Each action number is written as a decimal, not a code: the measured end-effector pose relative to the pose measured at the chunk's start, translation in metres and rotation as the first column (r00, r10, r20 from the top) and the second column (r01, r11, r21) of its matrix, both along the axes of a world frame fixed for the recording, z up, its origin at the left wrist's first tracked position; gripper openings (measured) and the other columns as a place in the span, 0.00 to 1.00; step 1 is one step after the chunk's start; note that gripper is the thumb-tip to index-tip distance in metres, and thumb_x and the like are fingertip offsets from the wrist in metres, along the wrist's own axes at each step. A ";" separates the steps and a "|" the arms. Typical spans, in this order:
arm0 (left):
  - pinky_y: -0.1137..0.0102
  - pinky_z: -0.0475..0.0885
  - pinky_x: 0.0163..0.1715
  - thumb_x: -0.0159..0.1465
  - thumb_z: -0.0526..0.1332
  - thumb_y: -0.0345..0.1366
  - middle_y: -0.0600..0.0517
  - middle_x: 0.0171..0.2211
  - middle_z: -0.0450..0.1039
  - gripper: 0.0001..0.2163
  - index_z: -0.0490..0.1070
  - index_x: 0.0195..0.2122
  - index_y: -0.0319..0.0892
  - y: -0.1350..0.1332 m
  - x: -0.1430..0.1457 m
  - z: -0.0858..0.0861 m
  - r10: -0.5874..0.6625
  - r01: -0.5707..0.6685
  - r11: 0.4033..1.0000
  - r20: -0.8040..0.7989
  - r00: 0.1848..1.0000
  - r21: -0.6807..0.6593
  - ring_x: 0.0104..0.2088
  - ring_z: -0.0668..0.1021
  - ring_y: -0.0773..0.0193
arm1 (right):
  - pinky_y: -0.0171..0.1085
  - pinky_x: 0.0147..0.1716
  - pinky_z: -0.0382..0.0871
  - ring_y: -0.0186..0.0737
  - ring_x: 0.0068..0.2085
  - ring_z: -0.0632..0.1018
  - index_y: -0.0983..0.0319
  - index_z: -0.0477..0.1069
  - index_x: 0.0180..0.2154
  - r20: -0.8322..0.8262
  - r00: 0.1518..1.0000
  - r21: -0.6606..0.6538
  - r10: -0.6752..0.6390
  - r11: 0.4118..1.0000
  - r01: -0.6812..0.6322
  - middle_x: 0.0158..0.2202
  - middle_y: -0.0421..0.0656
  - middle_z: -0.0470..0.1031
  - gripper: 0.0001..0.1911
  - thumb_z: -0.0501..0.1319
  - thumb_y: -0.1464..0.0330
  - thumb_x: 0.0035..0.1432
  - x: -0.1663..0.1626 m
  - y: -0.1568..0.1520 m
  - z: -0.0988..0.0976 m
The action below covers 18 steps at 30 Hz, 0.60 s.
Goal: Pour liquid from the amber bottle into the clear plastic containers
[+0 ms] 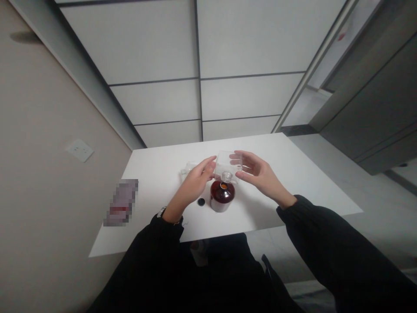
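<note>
Black sleeves [156, 243] are stretched over the desk's [156, 169] near edge; mid-desk, a clear beaker [228, 163] is gripped by the left hand [195, 184] and touched by the open right hand [257, 171], above a brown bottle [222, 196]; a black cap [201, 201] is laid just beside.

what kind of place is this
Likely a plain indoor room, perhaps a makeshift lab: white table, pale floor tiles, a wall socket, and a clear container held over a funnel in a dark bottle.

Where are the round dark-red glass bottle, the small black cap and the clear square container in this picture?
Round dark-red glass bottle [222, 198]: head view, on its belly.
Small black cap [201, 201]: head view, on its top.
Clear square container [227, 162]: head view, on its front wall.
</note>
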<state>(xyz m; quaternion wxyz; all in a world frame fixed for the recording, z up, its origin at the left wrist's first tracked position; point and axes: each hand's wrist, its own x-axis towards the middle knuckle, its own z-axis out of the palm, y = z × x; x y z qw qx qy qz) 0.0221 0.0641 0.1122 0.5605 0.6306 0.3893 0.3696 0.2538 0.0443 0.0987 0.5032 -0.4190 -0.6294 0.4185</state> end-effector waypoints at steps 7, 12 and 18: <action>0.51 0.72 0.62 0.70 0.58 0.59 0.38 0.63 0.73 0.33 0.66 0.67 0.41 0.003 0.003 -0.010 0.043 -0.043 0.999 0.004 0.999 0.001 0.55 0.81 0.48 | 0.57 0.67 0.66 0.51 0.65 0.74 0.50 0.68 0.62 0.029 0.999 0.043 0.023 0.999 -0.025 0.64 0.48 0.73 0.35 0.76 0.57 0.55 -0.001 -0.007 0.007; 0.49 0.71 0.63 0.66 0.65 0.57 0.37 0.62 0.74 0.35 0.66 0.68 0.42 -0.001 0.002 -0.009 0.072 -0.070 0.997 0.054 0.996 -0.042 0.58 0.80 0.46 | 0.57 0.70 0.61 0.51 0.68 0.70 0.49 0.65 0.65 0.108 0.994 0.103 0.023 0.994 -0.034 0.67 0.47 0.70 0.39 0.75 0.57 0.55 0.000 -0.011 0.011; 0.49 0.71 0.64 0.67 0.66 0.49 0.36 0.63 0.73 0.32 0.65 0.67 0.40 -0.004 0.001 -0.001 0.057 -0.057 0.998 0.082 0.995 -0.009 0.65 0.74 0.43 | 0.56 0.70 0.61 0.51 0.69 0.68 0.46 0.64 0.66 0.137 0.990 0.182 0.037 0.981 -0.062 0.68 0.45 0.68 0.39 0.75 0.59 0.56 0.001 -0.009 0.013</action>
